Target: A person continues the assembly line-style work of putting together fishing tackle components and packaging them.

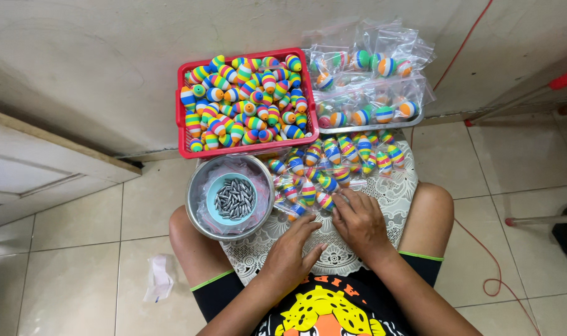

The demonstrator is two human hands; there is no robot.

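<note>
Red basket [182, 124] of striped foam floats sits at the wall, bagged floats [333, 168] spread on the lace-covered lap board [395, 193], steel bowl [199, 186] of grey sinkers within reach. Left hand [289, 255] flat, loosely open, empty. Right hand [358, 218] fingers pressing a clear bag; grip unclear.
</note>
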